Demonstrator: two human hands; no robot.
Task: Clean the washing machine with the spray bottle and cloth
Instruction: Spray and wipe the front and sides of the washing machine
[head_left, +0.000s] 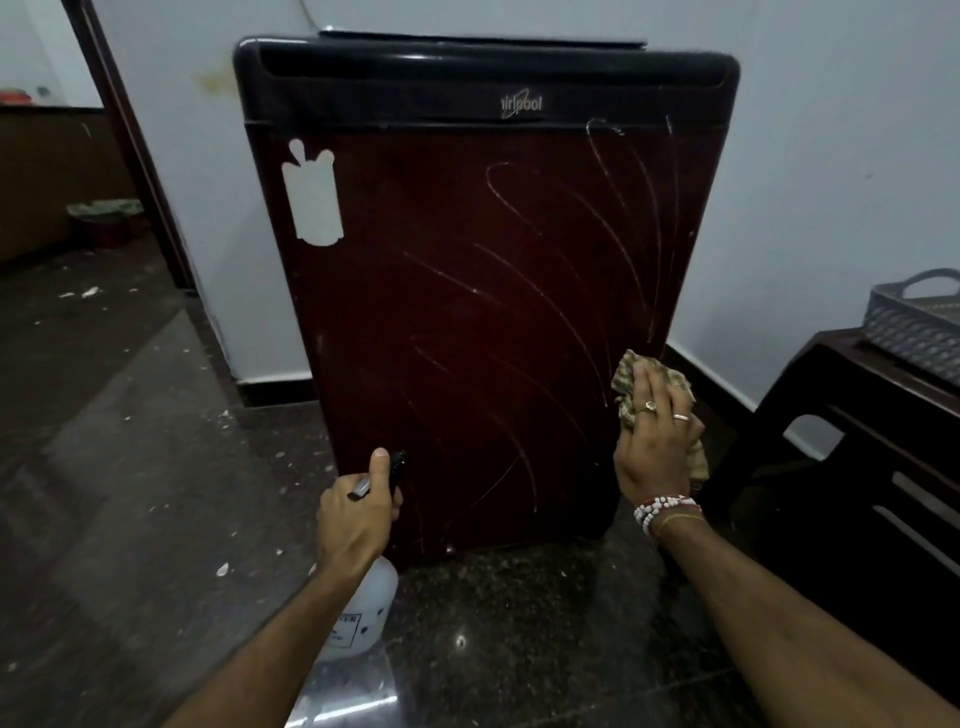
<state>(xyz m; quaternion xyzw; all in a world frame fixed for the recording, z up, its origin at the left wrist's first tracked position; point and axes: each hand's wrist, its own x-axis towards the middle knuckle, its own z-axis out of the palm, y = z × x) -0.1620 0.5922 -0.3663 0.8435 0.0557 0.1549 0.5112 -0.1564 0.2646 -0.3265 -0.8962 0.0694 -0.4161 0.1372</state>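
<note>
At the foot of a pale wall, on a dark speckled stone floor (519, 649), a person faces the front of a tall maroon top-loading washing machine (467, 312) with a black upper band. The left hand (358, 512) is curled round the black trigger head of a translucent white plastic spray bottle (366, 608), thumb raised along the top and nozzle just beside the panel's lower left part; how much liquid the bottle holds cannot be told. The right hand (657, 441), with rings on two fingers and a beaded bracelet at the wrist, lies flat with fingers straight, pressing a crumpled beige checked cloth (631, 374) against the panel's lower right edge. Curved pale streaks (571, 312) cross the maroon panel, and a white sticker patch (313, 200) sits near its upper left corner. To the right, a grey perforated plastic basket (914, 322) with a handle rests on a dark slatted stool (857, 415); its contents are out of sight.
</note>
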